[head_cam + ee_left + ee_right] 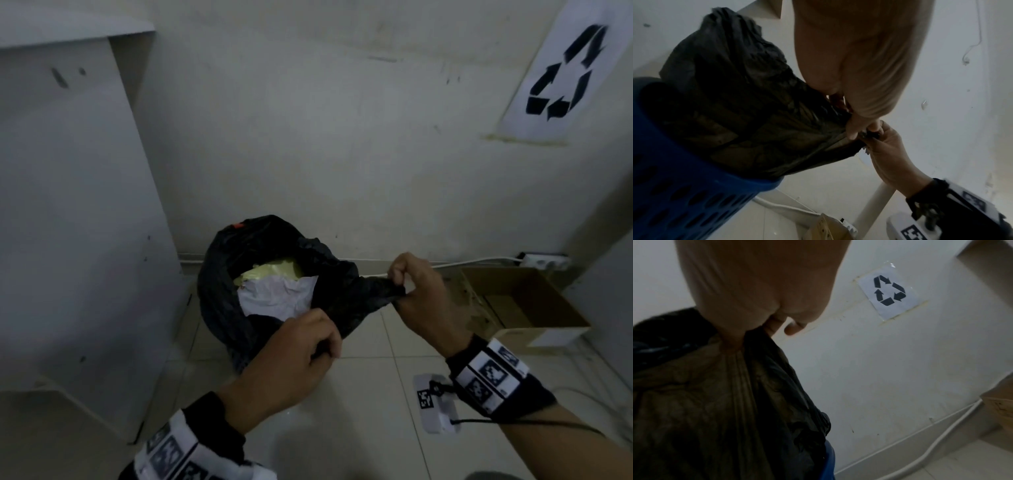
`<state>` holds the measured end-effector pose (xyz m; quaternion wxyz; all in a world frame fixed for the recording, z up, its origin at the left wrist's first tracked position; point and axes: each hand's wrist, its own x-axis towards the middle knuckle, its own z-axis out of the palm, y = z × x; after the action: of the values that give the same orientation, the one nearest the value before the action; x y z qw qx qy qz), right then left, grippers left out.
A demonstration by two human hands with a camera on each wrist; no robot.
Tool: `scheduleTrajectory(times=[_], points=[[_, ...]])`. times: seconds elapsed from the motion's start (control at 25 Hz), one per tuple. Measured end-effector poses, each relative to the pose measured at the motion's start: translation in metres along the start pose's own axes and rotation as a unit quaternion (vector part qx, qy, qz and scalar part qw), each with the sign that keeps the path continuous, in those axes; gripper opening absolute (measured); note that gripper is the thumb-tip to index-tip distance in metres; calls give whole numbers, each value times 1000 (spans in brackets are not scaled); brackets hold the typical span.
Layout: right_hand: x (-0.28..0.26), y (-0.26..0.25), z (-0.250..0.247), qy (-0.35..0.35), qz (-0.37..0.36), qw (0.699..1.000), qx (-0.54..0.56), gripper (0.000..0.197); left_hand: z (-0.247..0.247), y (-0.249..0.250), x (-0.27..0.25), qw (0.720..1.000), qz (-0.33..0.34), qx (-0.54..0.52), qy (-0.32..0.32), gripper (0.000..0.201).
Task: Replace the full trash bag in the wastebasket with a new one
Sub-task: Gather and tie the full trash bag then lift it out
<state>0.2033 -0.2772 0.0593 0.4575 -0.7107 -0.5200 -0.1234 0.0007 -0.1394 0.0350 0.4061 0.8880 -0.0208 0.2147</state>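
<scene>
A full black trash bag [222, 274] sits in a blue perforated wastebasket [684, 191] on the tiled floor by the wall. Crumpled white paper [277, 298] and yellowish waste [270, 270] show in its open mouth. My left hand [308, 346] grips the near edge of the bag's rim. My right hand [407, 287] pinches a gathered corner of the rim and holds it out to the right. In the left wrist view both hands meet on the black plastic [777, 129]. The right wrist view shows the bag [715, 394] hanging bunched below my fingers [774, 324].
A white cabinet [68, 205] stands at the left. An open cardboard box [524, 301] lies on the floor at the right, near a white cable and power strip [544, 262]. A recycling sign [565, 72] is taped to the wall. A small white tagged device [435, 404] lies on the tiles.
</scene>
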Motion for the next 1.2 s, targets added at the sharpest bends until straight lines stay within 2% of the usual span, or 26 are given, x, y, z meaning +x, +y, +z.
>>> scheduleTrajectory(times=[0.08, 0.16, 0.24, 0.32, 0.4, 0.44, 0.48, 0.52, 0.56, 0.64, 0.68, 0.76, 0.8, 0.84, 0.88, 0.96, 1.0, 1.08, 1.2], points=[[-6, -1, 4, 3, -16, 1000, -23, 39, 0, -1, 2, 999, -41, -19, 20, 19], [-4, -5, 4, -40, -39, 998, 14, 30, -1, -6, 8, 997, -38, 31, 53, 21], [5, -10, -6, -122, -43, 991, 40, 31, -4, -11, 11, 995, -9, 88, 40, 16], [13, -13, -18, -228, -28, 973, 23, 31, -9, -11, 8, 995, 4, 97, 5, 23], [15, -16, -28, -351, 26, 936, 6, 28, -22, -8, 7, 998, -24, 58, -26, 20], [15, -19, -30, -402, 49, 914, 4, 29, -32, -10, 8, 997, -61, 24, -37, 28], [18, -24, -28, -434, 61, 899, 8, 30, -45, -17, 11, 994, -102, -11, -27, 38], [22, -28, -24, -448, 64, 892, 14, 30, -56, -25, 16, 991, -128, -20, 18, 44], [27, -31, -17, -454, 62, 889, 29, 28, -67, -36, 25, 986, -142, 16, 90, 47], [38, -33, 0, -449, 56, 890, 62, 23, -89, -65, 42, 950, -170, 178, 194, 48], [42, -30, 8, -443, 55, 892, 73, 20, -99, -78, 49, 921, -222, 250, 201, 50], [47, -23, 25, -431, 68, 896, 85, 14, -114, -103, 58, 867, -352, 320, 147, 52], [50, -20, 32, -427, 76, 897, 85, 12, -120, -113, 60, 852, -399, 315, 127, 43], [52, -17, 39, -426, 82, 898, 78, 11, -123, -120, 61, 855, -418, 282, 122, 27], [56, -16, 45, -427, 83, 898, 65, 10, -126, -124, 62, 873, -405, 234, 138, 20], [68, -14, 59, -412, 72, 908, 28, 15, -123, -124, 61, 920, -305, 143, 200, 20], [77, -14, 67, -390, 61, 919, 13, 19, -121, -116, 61, 934, -249, 112, 231, 17], [100, -18, 85, -319, 41, 947, 1, 29, -119, -100, 65, 947, -165, 79, 265, 10], [136, -30, 107, -243, 5, 970, 11, 40, -123, -84, 75, 951, -129, 67, 273, 6]])
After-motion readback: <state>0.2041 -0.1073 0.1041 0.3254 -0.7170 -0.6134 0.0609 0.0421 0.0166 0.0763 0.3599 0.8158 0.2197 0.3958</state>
